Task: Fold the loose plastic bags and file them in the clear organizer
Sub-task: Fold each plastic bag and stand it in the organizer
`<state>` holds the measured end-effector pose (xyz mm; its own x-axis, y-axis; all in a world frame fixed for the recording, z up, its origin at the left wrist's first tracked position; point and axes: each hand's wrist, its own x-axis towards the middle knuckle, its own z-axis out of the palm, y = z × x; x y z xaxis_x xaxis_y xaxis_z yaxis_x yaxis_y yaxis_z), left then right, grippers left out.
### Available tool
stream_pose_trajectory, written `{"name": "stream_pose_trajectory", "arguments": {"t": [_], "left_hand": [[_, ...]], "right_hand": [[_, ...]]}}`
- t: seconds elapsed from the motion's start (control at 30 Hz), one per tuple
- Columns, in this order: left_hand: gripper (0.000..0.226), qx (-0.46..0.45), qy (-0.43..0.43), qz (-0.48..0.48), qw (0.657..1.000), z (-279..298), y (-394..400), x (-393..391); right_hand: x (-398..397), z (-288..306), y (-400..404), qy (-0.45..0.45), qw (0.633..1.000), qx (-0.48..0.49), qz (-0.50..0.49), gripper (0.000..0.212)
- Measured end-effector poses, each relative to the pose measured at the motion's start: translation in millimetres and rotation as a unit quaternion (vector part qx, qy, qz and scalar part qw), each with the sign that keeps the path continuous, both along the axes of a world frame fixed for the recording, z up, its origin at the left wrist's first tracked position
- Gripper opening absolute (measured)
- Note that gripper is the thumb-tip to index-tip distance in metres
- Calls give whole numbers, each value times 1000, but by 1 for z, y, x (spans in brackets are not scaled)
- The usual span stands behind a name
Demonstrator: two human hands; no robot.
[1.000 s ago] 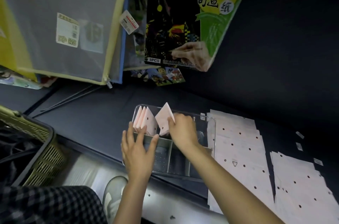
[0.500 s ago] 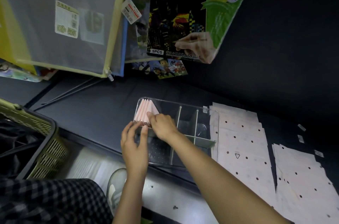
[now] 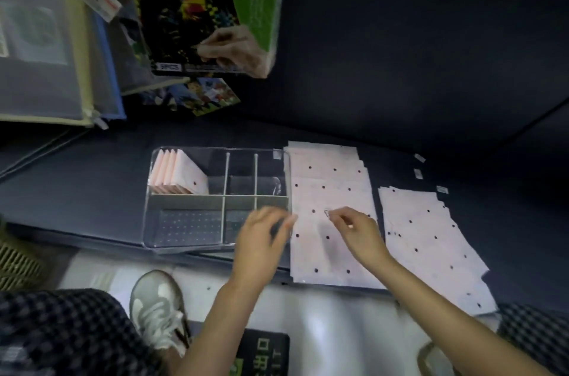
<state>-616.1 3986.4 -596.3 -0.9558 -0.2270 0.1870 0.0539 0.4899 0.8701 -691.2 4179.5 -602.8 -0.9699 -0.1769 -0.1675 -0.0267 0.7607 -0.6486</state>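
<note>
Plastic bags (image 3: 331,190) stacked flat beside organizer (image 3: 184,244) for easy reach; right hand (image 3: 358,229) seemingly pinching top bag, left hand (image 3: 261,237) fingers apart, blurred.

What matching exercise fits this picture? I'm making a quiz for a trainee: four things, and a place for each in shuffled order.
Things:
1. folded bags
2. left hand
3. right hand
4. second bag stack

Places:
A. on the flat stack beside the organizer
B. far right of the surface
C. back left compartment
D. over the organizer's front right corner

Pairs: 1-C, 2-D, 3-A, 4-B
</note>
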Motion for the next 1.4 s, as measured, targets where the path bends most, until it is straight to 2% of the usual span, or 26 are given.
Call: {"name": "stream_pose_trajectory", "arguments": {"t": [0.07,0.13,0.2,0.3,0.37,0.43,0.5,0.57,0.63,0.7,0.8,0.87,0.97,1.1,1.23,1.3,1.4], "left_hand": [[24,-40,-64,-96,993,-16,28,6],[32,-79,-131,-164,975,-35,50,15],[45,-141,-179,-205,952,-55,55,23],[57,-264,-194,-246,912,-76,51,35],[56,-298,-180,-249,904,-81,49,39],[49,-296,-157,-235,913,-81,50,39],[36,-275,-128,-213,929,-79,52,37],[20,-260,-113,-187,941,-76,53,36],[13,-240,-110,-166,950,-72,53,35],[13,-193,-117,-146,963,-66,53,33],[11,-110,-81,-86,987,-48,54,24],[17,-65,-40,-41,996,-34,55,15],[30,-38,12,4,999,-14,55,-3],[32,-57,71,5,996,0,62,-24],[29,-108,91,-23,990,-9,73,-38],[30,-147,71,-60,985,-21,80,-42],[45,-225,-28,-141,964,-47,87,-44]], "right_hand": [[15,-16,48,-29,997,66,-1,32],[35,-32,85,-70,988,128,60,58],[51,-47,105,-73,972,177,139,71],[74,-57,122,18,950,227,214,64],[82,-61,125,115,948,219,201,54],[86,-62,125,178,949,197,167,42],[85,-61,125,189,955,170,151,28],[80,-60,127,156,968,145,134,15],[72,-54,131,67,987,105,103,15],[59,-41,134,-29,994,35,98,13],[31,-11,138,-101,986,-30,131,17],[10,11,138,-118,983,-55,131,20],[-24,30,138,-82,988,-85,98,20],[-66,31,129,-36,994,-84,53,15],[-105,12,112,2,999,-47,4,10],[-122,-1,104,8,999,-37,-14,11],[-141,-23,95,4,999,-16,-33,15]]}}
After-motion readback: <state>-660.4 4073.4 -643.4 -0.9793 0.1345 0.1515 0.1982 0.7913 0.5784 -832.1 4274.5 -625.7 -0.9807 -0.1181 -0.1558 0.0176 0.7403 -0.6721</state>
